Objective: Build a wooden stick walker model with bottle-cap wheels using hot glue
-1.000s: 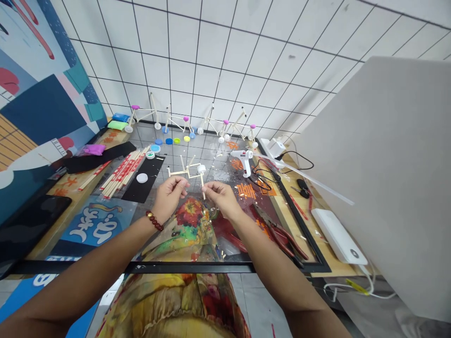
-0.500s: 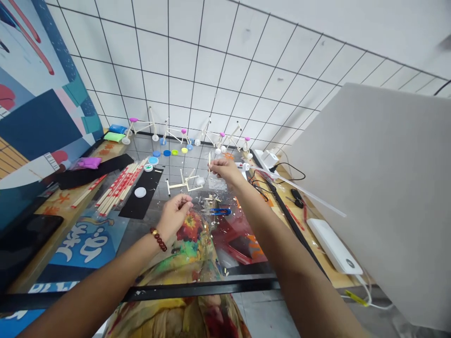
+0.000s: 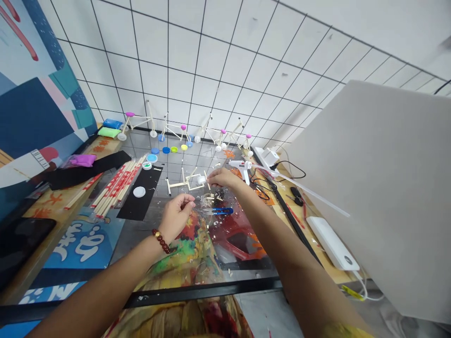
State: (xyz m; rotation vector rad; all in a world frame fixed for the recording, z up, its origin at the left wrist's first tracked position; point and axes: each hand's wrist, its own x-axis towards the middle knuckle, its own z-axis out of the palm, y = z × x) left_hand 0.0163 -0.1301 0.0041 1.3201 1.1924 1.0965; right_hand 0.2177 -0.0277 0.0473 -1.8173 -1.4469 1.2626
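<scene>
My patterned clothing [image 3: 176, 321] fills the space below me, and more of it shows through the glossy tabletop [image 3: 157, 199] beyond its black edge strip [image 3: 207, 288]. Pale scraps litter the middle around a pair of blue snips [image 3: 222, 211]. To my right lies a white power bank [image 3: 331, 243], and farther in a white glue gun [image 3: 243, 168] with a long glue stick [image 3: 317, 193] jutting from its back. Four small models [image 3: 130, 114], made of sticks with pink tops, stand along the far edge before a white tiled wall [image 3: 183, 51].

My left hand [image 3: 176, 215] is nearer, fingers loosely curled and thumb close to the index; I can't tell whether the tips meet or hold anything. Farther out, my right hand [image 3: 223, 178] pinches a short stick [image 3: 206, 178] between thumb and fingertips, just beside the white cap [image 3: 201, 180] on the stick frame [image 3: 182, 183], which lies on the table ahead of both hands (whether stick and cap touch, I can't see).

Off to the left are plastic-wrapped sticks [image 3: 118, 188] with red markings, and past them a clear packet [image 3: 83, 161] with a purple lump in it. A white-rimmed lid [image 3: 147, 165] shows green inside; a light-blue lid [image 3: 151, 158] sits just behind it. Farthest back, a green packet [image 3: 109, 132] lies before a blue packet [image 3: 112, 123], contents hidden
</scene>
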